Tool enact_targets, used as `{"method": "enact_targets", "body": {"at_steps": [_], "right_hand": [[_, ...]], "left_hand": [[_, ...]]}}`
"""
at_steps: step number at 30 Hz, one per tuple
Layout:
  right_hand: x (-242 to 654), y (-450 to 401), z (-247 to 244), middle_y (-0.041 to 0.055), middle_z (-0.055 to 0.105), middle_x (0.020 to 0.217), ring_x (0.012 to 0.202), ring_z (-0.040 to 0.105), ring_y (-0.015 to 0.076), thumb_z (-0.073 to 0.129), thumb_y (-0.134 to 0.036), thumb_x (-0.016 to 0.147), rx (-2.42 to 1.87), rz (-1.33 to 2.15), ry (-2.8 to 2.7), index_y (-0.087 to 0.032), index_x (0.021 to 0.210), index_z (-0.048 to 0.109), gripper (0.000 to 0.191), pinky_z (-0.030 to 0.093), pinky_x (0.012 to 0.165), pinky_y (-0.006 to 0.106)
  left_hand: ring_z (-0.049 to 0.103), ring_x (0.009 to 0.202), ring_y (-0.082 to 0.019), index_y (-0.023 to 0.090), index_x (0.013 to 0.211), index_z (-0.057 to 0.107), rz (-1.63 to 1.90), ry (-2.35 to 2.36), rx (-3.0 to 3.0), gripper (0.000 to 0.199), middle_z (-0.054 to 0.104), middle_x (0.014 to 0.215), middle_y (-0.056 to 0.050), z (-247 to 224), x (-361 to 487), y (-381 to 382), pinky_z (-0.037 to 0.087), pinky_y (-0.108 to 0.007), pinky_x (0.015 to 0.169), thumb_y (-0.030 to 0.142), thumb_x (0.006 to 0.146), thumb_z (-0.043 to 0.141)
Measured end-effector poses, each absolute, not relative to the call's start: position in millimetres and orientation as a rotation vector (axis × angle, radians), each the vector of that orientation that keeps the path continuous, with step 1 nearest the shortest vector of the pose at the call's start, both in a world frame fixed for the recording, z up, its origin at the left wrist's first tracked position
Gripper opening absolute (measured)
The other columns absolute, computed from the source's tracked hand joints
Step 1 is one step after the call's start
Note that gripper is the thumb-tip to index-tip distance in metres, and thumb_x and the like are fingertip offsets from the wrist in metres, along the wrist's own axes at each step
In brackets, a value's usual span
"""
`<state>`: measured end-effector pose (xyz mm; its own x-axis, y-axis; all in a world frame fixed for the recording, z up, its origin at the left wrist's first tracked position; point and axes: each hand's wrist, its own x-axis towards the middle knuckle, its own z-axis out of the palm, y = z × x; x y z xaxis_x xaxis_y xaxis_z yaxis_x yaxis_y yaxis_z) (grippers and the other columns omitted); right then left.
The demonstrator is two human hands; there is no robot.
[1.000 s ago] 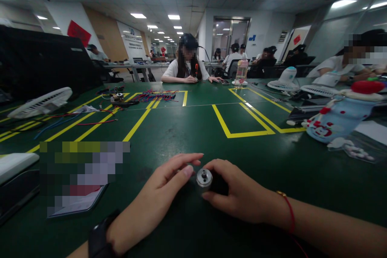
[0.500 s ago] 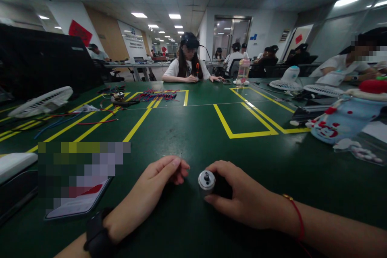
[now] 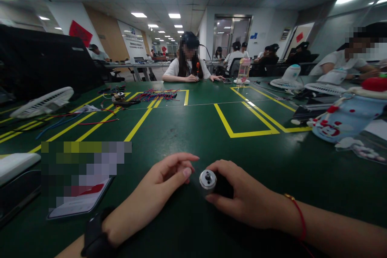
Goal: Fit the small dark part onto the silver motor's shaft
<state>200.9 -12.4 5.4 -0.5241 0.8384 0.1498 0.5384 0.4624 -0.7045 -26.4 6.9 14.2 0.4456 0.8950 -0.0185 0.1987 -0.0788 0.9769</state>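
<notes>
Green tbl (image 3: 175, 137) w/ yellow tape (image 3: 223, 121); phone (image 3: 80, 205) lies on it. R of phone: L hand (image 3: 171, 175), half open, fingers loosely curled, nothing in it. Further R of phone, past that hand: silver cyl. (image 3: 207, 184), shaft end up, held btwn thumb & fingers of R hand (image 3: 242, 191). Beyond phone: wire bundle (image 3: 159, 95). Far R of phone: blue bottle (image 3: 343, 117).

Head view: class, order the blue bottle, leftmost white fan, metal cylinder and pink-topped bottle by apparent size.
1. Blue bottle
2. Leftmost white fan
3. Metal cylinder and pink-topped bottle: too alike to rank
</notes>
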Motion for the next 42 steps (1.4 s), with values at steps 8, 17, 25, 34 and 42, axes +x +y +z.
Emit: {"method": "enact_targets", "body": {"at_steps": [8,17,25,34,42], "right_hand": [[198,-12,6,0.0028,0.06,0.098,0.085,0.052,0.0196,0.064,-0.025,0.079,-1.127,0.771,-2.272,-0.021,0.106,0.055,0.028,0.041,0.078,0.035],[200,-13,3,0.0028,0.061,0.098,0.085,0.052,0.0194,0.065,-0.025,0.079,-1.1,0.757,-2.262,-0.021,0.106,0.055,0.029,0.041,0.077,0.034],[200,-14,8,0.0038,0.062,0.099,0.086,0.053,0.0197,0.066,-0.024,0.078,-1.11,0.778,-2.25,-0.021,0.105,0.057,0.029,0.041,0.076,0.034],[200,-13,6,0.0039,0.061,0.098,0.085,0.052,0.0199,0.066,-0.025,0.078,-1.139,0.77,-2.256,-0.02,0.106,0.056,0.03,0.042,0.075,0.034],[200,-13,6,0.0038,0.062,0.099,0.086,0.053,0.02,0.066,-0.023,0.078,-1.119,0.785,-2.243,-0.021,0.107,0.056,0.031,0.041,0.077,0.034]], "left_hand": [[0.059,0.091,-0.018,0.026,0.097,0.069,0.77,1.005,1.918,0.015,0.063,0.099,-0.001,32,-5,-4,0.045,-0.03,0.081,0.03,0.09,0.057],[0.06,0.084,-0.018,0.025,0.09,0.07,0.842,1.038,1.812,0.013,0.064,0.092,-0.001,34,-4,-2,0.046,-0.03,0.076,0.032,0.088,0.059],[0.058,0.095,-0.022,0.028,0.083,0.076,0.669,1.109,1.927,0.009,0.06,0.099,-0.002,22,-36,11,0.042,-0.034,0.087,0.031,0.08,0.068],[0.05,0.105,-0.026,0.038,0.086,0.076,0.481,1.095,2.165,0.011,0.061,0.11,-0.001,1,-35,14,0.037,-0.042,0.093,0.034,0.077,0.071],[0.053,0.106,-0.024,0.034,0.098,0.073,0.478,1.079,2.167,0.017,0.064,0.11,-0.001,4,-37,16,0.038,-0.039,0.093,0.031,0.083,0.064]]}}
